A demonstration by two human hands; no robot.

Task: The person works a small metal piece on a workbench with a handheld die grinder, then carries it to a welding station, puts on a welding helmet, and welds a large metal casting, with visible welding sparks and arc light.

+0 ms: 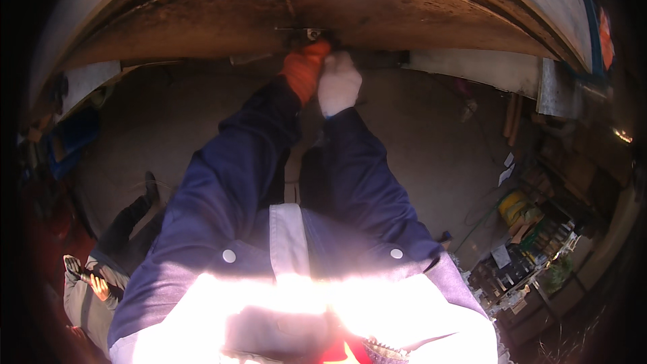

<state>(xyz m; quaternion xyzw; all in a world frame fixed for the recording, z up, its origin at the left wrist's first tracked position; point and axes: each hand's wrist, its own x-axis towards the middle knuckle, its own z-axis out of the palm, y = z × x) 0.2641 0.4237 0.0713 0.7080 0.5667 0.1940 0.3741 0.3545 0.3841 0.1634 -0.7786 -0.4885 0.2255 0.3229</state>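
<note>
Both my arms, in dark blue sleeves, reach forward to a large brown, rust-stained metal panel (pixel 202 17). My left hand (pixel 305 71), in an orange glove, is closed just below a small bright metal fitting (pixel 313 34) on the panel's lower part. Right beside it, my right hand (pixel 340 84) in a pale glove is curled into a fist. Something dark shows between the tops of the two hands, but shadow and the gloves hide what it is. Whatever each hand grips cannot be made out.
A crowded bench (pixel 502 273) with tools and parts stands at the lower right. Another person (pixel 101 273) is at the lower left, one hand showing. Long brown bars (pixel 513 118) stand at the right. Grey floor (pixel 431 141) spreads below my arms.
</note>
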